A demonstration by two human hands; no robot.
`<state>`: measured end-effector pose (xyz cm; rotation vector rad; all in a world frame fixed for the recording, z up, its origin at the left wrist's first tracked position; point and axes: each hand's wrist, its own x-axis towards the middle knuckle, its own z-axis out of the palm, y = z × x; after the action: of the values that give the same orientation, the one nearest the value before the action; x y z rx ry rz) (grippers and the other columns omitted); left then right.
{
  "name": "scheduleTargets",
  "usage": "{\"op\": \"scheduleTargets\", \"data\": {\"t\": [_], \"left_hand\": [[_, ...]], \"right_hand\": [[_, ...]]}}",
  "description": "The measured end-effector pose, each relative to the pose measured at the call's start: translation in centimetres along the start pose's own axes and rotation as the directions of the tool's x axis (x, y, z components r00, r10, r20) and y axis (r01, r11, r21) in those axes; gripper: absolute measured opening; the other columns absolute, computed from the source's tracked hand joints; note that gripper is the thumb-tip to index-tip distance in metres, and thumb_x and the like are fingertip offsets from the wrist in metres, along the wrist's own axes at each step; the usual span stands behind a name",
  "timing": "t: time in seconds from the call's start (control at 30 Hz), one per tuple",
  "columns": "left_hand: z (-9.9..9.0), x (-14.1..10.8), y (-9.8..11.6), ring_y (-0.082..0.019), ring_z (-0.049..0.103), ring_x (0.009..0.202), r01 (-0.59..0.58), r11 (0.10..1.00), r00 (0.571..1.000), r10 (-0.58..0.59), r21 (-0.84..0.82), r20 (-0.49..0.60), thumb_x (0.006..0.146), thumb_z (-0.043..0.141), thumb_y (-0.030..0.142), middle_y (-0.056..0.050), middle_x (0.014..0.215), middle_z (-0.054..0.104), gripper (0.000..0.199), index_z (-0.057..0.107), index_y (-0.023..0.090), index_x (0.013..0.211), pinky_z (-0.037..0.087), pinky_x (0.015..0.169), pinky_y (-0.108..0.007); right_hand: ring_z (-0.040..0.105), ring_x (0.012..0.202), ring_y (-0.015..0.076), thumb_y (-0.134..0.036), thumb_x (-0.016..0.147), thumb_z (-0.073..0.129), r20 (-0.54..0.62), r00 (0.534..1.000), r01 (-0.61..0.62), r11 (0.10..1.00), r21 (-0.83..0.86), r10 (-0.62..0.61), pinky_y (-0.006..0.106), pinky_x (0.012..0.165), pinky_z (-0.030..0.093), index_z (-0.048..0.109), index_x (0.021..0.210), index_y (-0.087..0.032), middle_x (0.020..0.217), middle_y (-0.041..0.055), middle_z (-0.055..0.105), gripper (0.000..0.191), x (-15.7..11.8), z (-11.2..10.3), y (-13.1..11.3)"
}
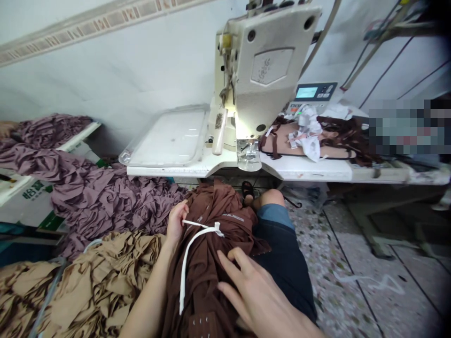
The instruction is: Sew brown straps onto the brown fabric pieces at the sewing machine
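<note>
Sewing table [306,169] above; left hand [176,223] pinching brown fabric [207,267], right hand [257,291] flat open.

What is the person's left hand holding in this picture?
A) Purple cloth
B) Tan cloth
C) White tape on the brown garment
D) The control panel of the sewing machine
C. The fingers of the left hand pinch the end of the white tape lying across the brown garment.
</note>
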<state>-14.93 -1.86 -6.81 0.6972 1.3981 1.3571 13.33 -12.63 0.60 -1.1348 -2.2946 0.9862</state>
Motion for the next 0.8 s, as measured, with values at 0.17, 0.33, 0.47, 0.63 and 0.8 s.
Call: {"op": "scheduleTargets", "data": {"t": [0.17, 0.33, 0.47, 0.63, 0.8], "left_hand": [[-0.3, 0.0, 0.1, -0.008, 0.03, 0.039, 0.0, 1.0, 1.0, 0.0, 0.02, 0.008, 0.098, 0.066, 0.061, 0.012, 0.047, 0.035, 0.048, 0.06, 0.02, 0.075, 0.027, 0.043, -0.023], [-0.3, -0.1, -0.1, -0.007, 0.027, 0.039, -0.043, 0.997, 0.999, 0.042, 0.058, 0.017, 0.099, 0.064, 0.062, 0.012, 0.049, 0.036, 0.049, 0.059, 0.02, 0.076, 0.025, 0.043, -0.023], [-0.1, -0.3, -0.1, -0.008, 0.029, 0.04, -0.103, 0.987, 0.995, 0.101, 0.127, 0.018, 0.096, 0.065, 0.066, 0.012, 0.049, 0.037, 0.051, 0.059, 0.02, 0.075, 0.026, 0.044, -0.023], [0.9, -0.6, -0.4, -0.01, 0.036, 0.042, -0.193, 0.937, 0.979, 0.206, 0.29, -0.014, 0.091, 0.067, 0.065, 0.009, 0.049, 0.04, 0.048, 0.062, 0.022, 0.072, 0.033, 0.048, -0.025], [-0.9, -1.7, -1.1, -0.025, 0.071, 0.092, -0.196, 0.814, 0.944, 0.308, 0.547, -0.119, 0.084, 0.076, 0.061, -0.007, 0.095, 0.073, 0.04, 0.072, 0.024, 0.097, 0.054, 0.081, -0.033]], "right_hand": [[0.077, 0.092, 0.0247, -0.045, 0.107, 0.064, 0.028, 0.999, 0.018, 0.991, 0.134, -0.022, 0.033, 0.079, 0.062, 0.065, 0.148, -0.027, 0.125, 0.0102, 0.074, 0.045, -0.7, 0.1, -1.5], [0.07, 0.09, 0.0223, -0.049, 0.113, 0.052, -0.238, 0.966, -0.011, 0.934, 0.358, 0.102, 0.033, 0.082, 0.054, 0.075, 0.089, -0.022, 0.091, 0.006, 0.071, 0.043, 1.9, 0.1, 1.3], [0.073, 0.098, 0.0269, -0.056, 0.108, 0.057, -0.173, 0.966, -0.12, 0.922, 0.368, 0.194, 0.036, 0.09, 0.054, 0.076, 0.103, -0.02, 0.105, 0.0105, 0.079, 0.04, 3.3, 0.3, 4.4], [0.076, 0.102, 0.0323, -0.075, 0.102, 0.052, 0.215, 0.921, -0.389, 0.791, 0.473, 0.325, 0.044, 0.102, 0.055, 0.083, 0.092, -0.019, 0.096, 0.008, 0.084, 0.065, 5.1, 1.1, 7.1], [0.065, 0.139, 0.028, -0.076, 0.088, 0.074, 0.435, 0.805, -0.551, 0.239, 0.8, 0.404, 0.041, 0.128, 0.037, 0.081, 0.128, -0.023, 0.133, 0.0069, 0.079, 0.066, 7.2, 2.7, 8.6]]}}
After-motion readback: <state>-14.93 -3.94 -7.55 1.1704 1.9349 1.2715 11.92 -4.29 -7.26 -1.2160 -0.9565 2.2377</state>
